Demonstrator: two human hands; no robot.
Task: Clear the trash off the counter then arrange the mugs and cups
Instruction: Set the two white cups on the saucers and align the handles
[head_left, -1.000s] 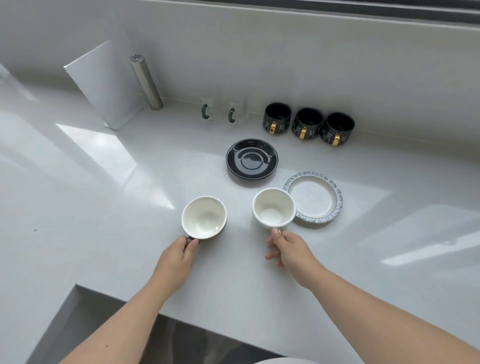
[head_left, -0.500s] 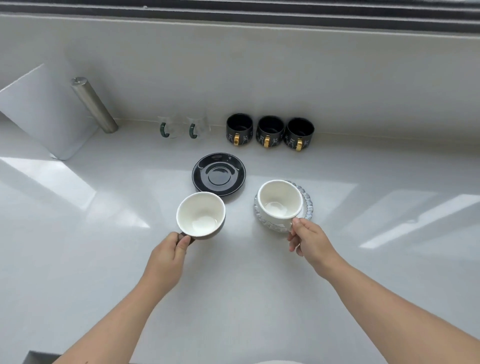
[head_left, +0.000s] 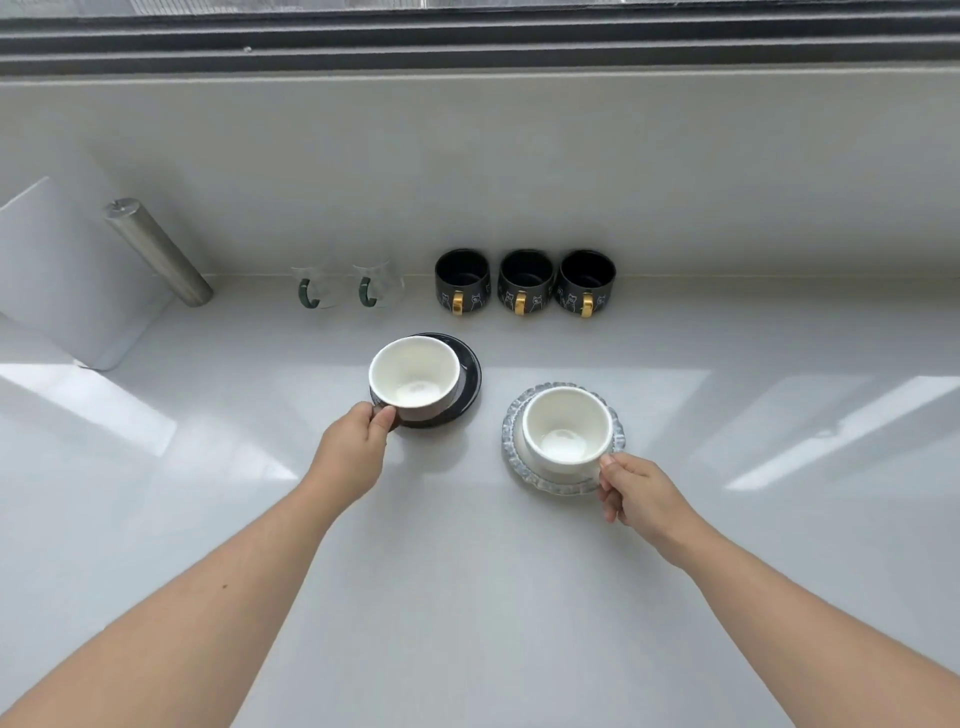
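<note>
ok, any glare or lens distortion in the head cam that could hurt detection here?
Head view: bright window reflections streak the glossy white counter at left and right; the two clear glass cups with green handles nearly vanish against the wall; wide-angle bending curves the dark window frame. Both white-lined cups and the three black mugs with gold handles look sharp.

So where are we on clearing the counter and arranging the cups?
No trash shows on the counter. Two glass cups and three black mugs line the back wall. In hand: the left hand holds the brown cup over the black saucer; the right hand holds the white cup on the glass saucer. Left: release both.
</note>
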